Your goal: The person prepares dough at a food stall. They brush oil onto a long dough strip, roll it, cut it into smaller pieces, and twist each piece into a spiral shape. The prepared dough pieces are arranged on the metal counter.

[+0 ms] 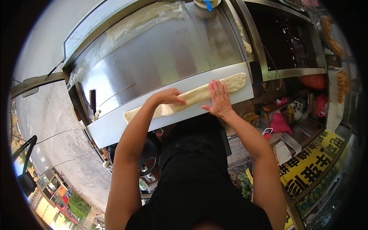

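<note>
A long flattened strip of dough (198, 95) lies lengthwise on a white cutting board (109, 129) in front of me. My left hand (169, 97) is at the strip's left-middle part, thumb on top of the dough; its other fingers are partly hidden, so its grip is unclear. Flat on the dough further right rests my right hand (220, 99), palm down, with the thumb spread away from the fingers. The strip's rounded right end reaches past my right hand, and its left part passes behind my left forearm.
Beyond the board is a metal worktop (149, 63) with plastic-covered dough (143, 20) along its far edge. A bowl with a blue-handled brush (208, 5) stands at the top. A framed vat of dark liquid (284, 40) is at right. A thin stick (118, 94) lies at left.
</note>
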### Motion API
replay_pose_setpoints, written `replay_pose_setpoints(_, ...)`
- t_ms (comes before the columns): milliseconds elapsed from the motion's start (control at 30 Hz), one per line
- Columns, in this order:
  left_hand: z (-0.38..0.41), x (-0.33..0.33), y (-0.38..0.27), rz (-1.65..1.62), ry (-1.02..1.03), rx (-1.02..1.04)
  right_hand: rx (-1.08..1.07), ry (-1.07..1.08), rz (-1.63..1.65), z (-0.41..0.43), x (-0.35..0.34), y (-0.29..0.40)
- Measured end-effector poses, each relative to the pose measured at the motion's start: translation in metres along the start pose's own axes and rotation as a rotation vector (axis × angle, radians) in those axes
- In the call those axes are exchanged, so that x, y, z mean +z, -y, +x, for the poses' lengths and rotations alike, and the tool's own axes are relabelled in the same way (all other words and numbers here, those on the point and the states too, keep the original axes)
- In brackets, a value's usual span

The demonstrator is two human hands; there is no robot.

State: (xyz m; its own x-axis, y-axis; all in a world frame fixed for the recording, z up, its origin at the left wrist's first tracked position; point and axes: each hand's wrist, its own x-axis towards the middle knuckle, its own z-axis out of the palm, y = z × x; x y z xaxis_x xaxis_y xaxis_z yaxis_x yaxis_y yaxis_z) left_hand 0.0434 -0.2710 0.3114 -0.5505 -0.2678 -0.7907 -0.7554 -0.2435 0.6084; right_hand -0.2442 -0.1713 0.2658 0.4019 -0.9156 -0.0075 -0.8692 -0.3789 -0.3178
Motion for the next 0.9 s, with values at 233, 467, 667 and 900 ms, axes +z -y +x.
replay_pose_setpoints(233, -0.016, -0.001, 0.024, -0.063, -0.051, -0.038, 0.061, -0.024, -0.104, -0.015, -0.02, -0.054)
replay_pose_setpoints(467, -0.015, 0.001, 0.026, 0.068, -0.07, -0.096, 0.023, 0.056, -0.05, -0.002, -0.006, 0.008)
replay_pose_setpoints(667, -0.023, -0.002, 0.042, 0.068, -0.074, -0.082, -0.09, 0.069, 0.05, 0.013, 0.012, 0.041)
replay_pose_setpoints(900, -0.033, 0.001, 0.029, 0.115, -0.129, -0.072, 0.145, -0.079, -0.234, -0.011, -0.036, -0.101)
